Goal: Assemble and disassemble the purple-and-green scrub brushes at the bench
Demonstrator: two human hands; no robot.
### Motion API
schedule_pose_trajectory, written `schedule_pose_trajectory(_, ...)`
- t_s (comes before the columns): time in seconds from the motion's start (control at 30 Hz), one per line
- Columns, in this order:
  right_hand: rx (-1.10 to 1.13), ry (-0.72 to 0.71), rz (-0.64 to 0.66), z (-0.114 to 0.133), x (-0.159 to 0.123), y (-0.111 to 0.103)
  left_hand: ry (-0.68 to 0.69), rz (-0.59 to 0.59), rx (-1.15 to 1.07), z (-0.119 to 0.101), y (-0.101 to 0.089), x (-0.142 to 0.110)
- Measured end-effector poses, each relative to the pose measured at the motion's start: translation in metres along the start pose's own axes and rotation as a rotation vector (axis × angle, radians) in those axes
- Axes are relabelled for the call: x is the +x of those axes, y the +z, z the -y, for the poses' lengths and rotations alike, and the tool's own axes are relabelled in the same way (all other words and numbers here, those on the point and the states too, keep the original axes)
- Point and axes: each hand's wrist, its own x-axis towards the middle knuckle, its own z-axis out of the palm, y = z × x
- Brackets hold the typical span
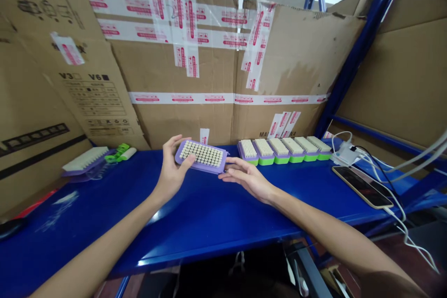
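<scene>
Held up over the table's middle is a purple scrub brush [201, 155] with rows of cream bristle tufts facing me, tilted slightly down to the right. My left hand [172, 165] is closed round its left end, thumb over the bristle side and fingers behind. At its right end, my right hand [248, 176] grips the lower corner with its fingertips, some of them partly hidden. To the right of it stands a row of several similar brushes [274, 150], bristles up, with purple and bright green bases.
The blue table [195, 214] has cardboard walls [209, 74] behind and beside it. More bristle plates [85, 159] lie at the left with a green item [121, 152]. A phone [361, 186], a white charger [347, 153] and cables sit at the right by a blue post [352, 65].
</scene>
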Motion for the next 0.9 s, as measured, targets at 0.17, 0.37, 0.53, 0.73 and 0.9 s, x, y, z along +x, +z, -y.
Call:
schedule_pose_trajectory(0.17,-0.046,-0.029,-0.040,-0.002,0.002,-0.003,-0.281,-0.032,-0.235,0.012,0.002,-0.002)
schedule_pose_trajectory(0.37,-0.060,-0.037,-0.045,0.000,0.002,-0.001,-0.487,-0.031,-0.468,0.000,0.006,-0.001)
schedule_pose_trajectory(0.53,-0.068,-0.035,-0.040,0.000,0.000,-0.001,-0.519,-0.070,-0.504,-0.005,0.012,-0.003)
schedule_pose_trajectory(0.73,-0.058,-0.011,-0.009,-0.001,0.001,-0.003,-0.501,-0.115,-0.558,-0.010,0.017,-0.006)
schedule_pose_trajectory(0.9,-0.012,0.042,-0.022,-0.007,0.001,-0.002,-0.483,-0.086,-0.515,-0.015,0.017,-0.008)
